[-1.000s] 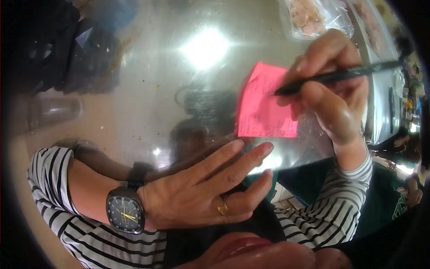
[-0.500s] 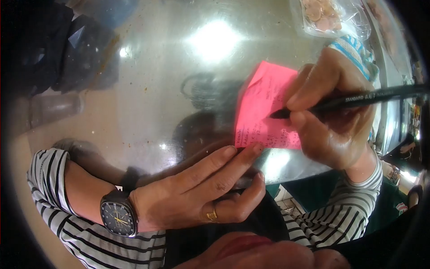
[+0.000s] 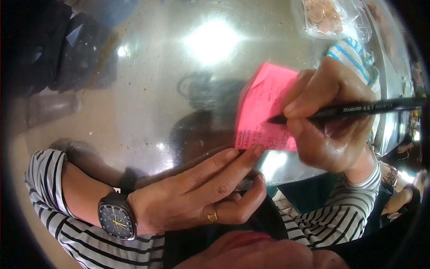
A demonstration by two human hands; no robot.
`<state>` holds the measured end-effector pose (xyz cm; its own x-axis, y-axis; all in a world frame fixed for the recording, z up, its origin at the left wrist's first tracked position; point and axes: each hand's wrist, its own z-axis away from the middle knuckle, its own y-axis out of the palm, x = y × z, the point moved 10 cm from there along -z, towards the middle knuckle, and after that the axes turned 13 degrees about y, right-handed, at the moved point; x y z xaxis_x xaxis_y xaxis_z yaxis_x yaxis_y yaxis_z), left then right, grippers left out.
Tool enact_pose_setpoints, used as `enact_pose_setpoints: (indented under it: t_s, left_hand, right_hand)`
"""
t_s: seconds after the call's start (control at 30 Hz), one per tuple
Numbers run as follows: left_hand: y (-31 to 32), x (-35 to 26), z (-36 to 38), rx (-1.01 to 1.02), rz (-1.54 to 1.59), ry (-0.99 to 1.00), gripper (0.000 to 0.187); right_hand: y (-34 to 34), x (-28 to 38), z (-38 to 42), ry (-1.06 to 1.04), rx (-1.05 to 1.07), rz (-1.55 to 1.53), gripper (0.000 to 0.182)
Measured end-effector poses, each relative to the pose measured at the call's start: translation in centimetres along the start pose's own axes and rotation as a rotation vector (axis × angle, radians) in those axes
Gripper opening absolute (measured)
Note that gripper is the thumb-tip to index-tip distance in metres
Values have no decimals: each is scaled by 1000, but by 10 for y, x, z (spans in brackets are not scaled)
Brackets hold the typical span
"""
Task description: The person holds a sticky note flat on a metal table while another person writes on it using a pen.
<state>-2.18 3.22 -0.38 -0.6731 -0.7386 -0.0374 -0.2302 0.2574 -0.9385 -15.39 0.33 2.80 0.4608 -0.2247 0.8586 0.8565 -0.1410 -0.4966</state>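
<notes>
A pink sticky note (image 3: 260, 107) with handwriting on it lies on a shiny metal tabletop. My right hand (image 3: 331, 116) pinches a black pen (image 3: 358, 111), whose tip touches the note or hovers just over it. The hand covers the note's right side. My left hand (image 3: 201, 193) rests at the note's bottom edge with two fingers stretched out, their tips against the paper. Its other fingers are bent, and it wears a ring and a black watch (image 3: 116, 219). It grips nothing that I can see.
A clear plastic bag (image 3: 329, 18) with pale pieces inside lies at the top right. Beside it is a blue-and-white striped cloth (image 3: 351, 56), behind my right hand. Dark bundled material (image 3: 85, 49) sits at the upper left. Another person's hand (image 3: 398, 201) shows at the far right.
My right hand and the pen have shifted slightly left and down over the note. My left hand stays almost in place. The other person's hand at the far right has come further into view.
</notes>
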Motion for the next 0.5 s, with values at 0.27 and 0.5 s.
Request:
enact_pose_setpoints:
  t_s: [0.27, 0.5]
  left_hand:
    - [2, 5, 3, -49, 45, -47, 34]
    - [4, 4, 3, -43, -104, -65, 30]
  right_hand:
    - [3, 0, -6, -20, 36, -12, 12]
    - [5, 0, -6, -45, 20, -71, 13]
